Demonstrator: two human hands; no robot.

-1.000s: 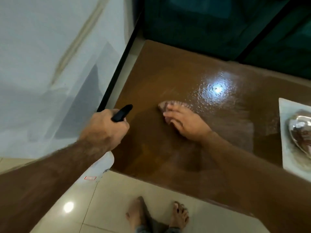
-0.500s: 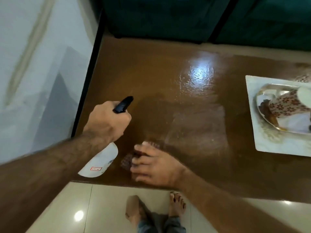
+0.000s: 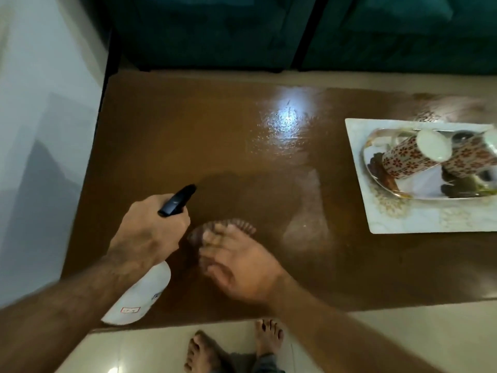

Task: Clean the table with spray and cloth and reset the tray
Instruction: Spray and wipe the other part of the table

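Note:
My left hand grips a white spray bottle with a black nozzle, held over the near left part of the brown table. Just right of it, my right hand presses flat on a brownish cloth, which shows only past the fingertips. Wet streaks shine on the tabletop beyond the hands. At the right sits a white rectangular tray holding a silver dish with two patterned cups lying on their sides.
A white wall runs along the table's left edge. A dark green sofa stands behind the table. My bare feet are on the tiled floor at the near edge.
My right hand slid the cloth from the table's middle back toward the near edge, then a little forward and right. The view swung right, showing more of the tray. The left hand keeps holding the bottle.

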